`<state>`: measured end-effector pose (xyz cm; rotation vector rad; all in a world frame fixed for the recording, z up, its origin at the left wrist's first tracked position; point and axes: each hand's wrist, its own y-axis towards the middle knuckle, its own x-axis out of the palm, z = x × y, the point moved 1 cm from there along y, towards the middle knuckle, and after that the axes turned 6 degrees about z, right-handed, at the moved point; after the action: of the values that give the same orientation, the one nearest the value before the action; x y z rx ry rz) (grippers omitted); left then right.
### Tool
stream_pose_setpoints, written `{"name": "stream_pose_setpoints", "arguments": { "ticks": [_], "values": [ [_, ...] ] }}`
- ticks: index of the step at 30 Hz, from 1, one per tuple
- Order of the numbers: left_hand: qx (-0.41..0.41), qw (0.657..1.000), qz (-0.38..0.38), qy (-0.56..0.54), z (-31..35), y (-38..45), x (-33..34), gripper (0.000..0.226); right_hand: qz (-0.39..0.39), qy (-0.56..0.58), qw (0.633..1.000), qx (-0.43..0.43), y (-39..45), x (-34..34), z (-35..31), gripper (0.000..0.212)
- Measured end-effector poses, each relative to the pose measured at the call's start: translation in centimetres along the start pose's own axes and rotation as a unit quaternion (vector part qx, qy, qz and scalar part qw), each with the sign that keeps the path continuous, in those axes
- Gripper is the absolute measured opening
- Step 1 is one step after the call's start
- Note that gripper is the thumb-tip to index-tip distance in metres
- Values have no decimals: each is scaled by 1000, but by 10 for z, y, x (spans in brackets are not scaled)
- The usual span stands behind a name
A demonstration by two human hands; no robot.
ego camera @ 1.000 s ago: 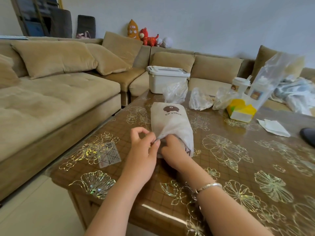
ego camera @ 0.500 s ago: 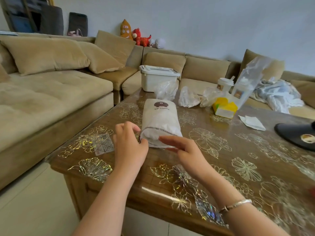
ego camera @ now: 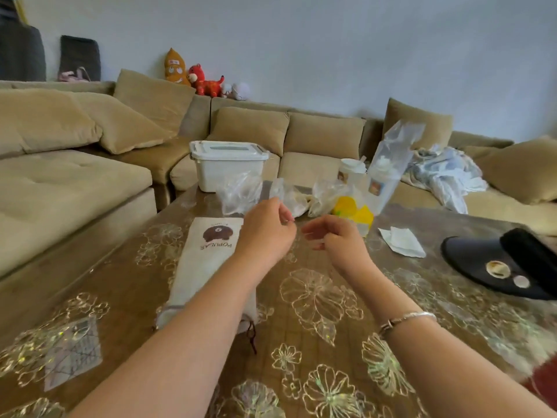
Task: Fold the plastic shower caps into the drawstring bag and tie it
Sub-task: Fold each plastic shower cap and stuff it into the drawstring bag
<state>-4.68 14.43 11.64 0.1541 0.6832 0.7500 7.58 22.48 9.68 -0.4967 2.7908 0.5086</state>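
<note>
While a moment ago at the drawstring bag (ego camera: 208,260), both hands now off it, loosely curled, empty.

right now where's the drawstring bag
The drawstring bag lies flat on the table, left of centre, partly under the left forearm, just before the crumpled shower caps.

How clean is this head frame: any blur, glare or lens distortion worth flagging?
Head view: right hand fingers motion-smeared; left hand softer-edged too. Glossy table throws iridescent glints off its flower print near the bottom edge. Wide-angle bowing bends the sofa line. Daylight is even, with no harsh shadows.
</note>
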Motion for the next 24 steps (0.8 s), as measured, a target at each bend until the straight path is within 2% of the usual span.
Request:
{"name": "stream_pose_setpoints", "arguments": {
  "ticks": [4, 8, 10, 13, 16, 17, 18, 21, 24],
  "values": [
    [-27, 996, -43, 67, -18, 68, 34, 13, -14, -80, 997, 14, 73, 7, 22, 48],
    [-70, 988, -72, 118, -52, 109, 52, 20, -49, -208, 977, 2, 130, 34, 62, 50],
    [-85, 985, -74, 130, -68, 127, 57, 23, -62, -237, 970, 13, 156, 50, 83, 51],
    [-85, 985, -67, 135, -82, 141, 63, 24, -57, -187, 975, 102, 182, 64, 108, 53],
    [-64, 988, -50, 130, -82, 140, 66, 20, -103, -142, 966, 191, 184, 69, 108, 35],
    [-54, 990, -43, 122, -80, 138, 66, 21, -120, -132, 962, 205, 180, 69, 106, 35],
    [-45, 992, -36, 116, -76, 136, 63, 23, -116, -136, 964, 195, 175, 68, 105, 37],
    [-22, 995, -15, 95, -60, 128, 52, 22, -25, -64, 988, 141, 148, 55, 82, 48],
    [-17, 996, -16, 91, -30, 105, 30, 20, -2, -1, 997, 77, 107, 26, 32, 43]
  ]
}}
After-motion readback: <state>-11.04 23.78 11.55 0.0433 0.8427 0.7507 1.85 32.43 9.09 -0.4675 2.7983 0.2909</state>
